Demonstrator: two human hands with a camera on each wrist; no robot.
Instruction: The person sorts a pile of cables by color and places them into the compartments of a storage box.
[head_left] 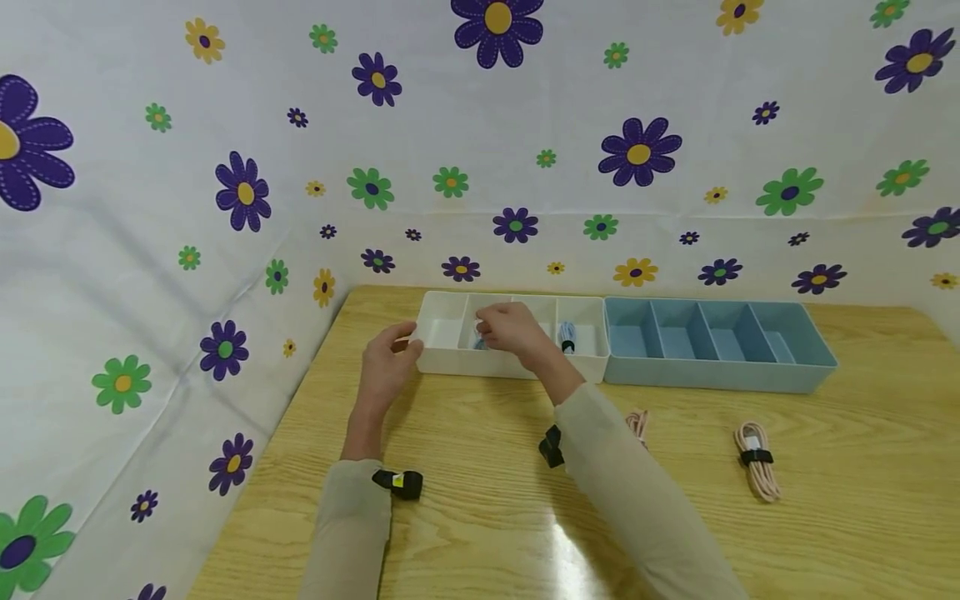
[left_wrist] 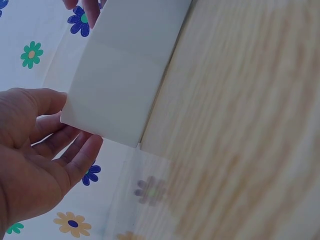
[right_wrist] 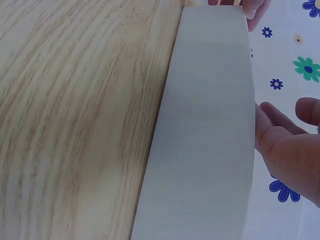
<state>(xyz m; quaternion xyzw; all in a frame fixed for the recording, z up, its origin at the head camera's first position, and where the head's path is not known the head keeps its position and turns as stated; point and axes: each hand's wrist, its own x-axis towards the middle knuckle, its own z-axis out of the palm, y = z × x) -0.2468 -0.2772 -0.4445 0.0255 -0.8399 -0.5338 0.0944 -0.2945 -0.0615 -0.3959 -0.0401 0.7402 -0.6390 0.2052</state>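
Observation:
A white box (head_left: 510,364) split into compartments stands at the back of the table. My left hand (head_left: 386,362) rests against its left end, fingers loosely bent; in the left wrist view the fingertips touch the corner of the end wall (left_wrist: 117,85). Over the second compartment from the left, my right hand (head_left: 513,332) bends its fingers down and pinches a light-blue cable (head_left: 480,343), mostly hidden by the hand. Another light-blue cable (head_left: 567,336), bundled with a black strap, lies in the rightmost white compartment. In the right wrist view, the box's front wall covers part of the right hand (right_wrist: 290,150).
A blue divided box (head_left: 720,374) adjoins the white one on the right. On the wooden table (head_left: 480,517) lie a pink cable with a black strap (head_left: 757,467) and another pink cable (head_left: 638,423), partly behind the right sleeve. Flowered cloth hangs behind and at left.

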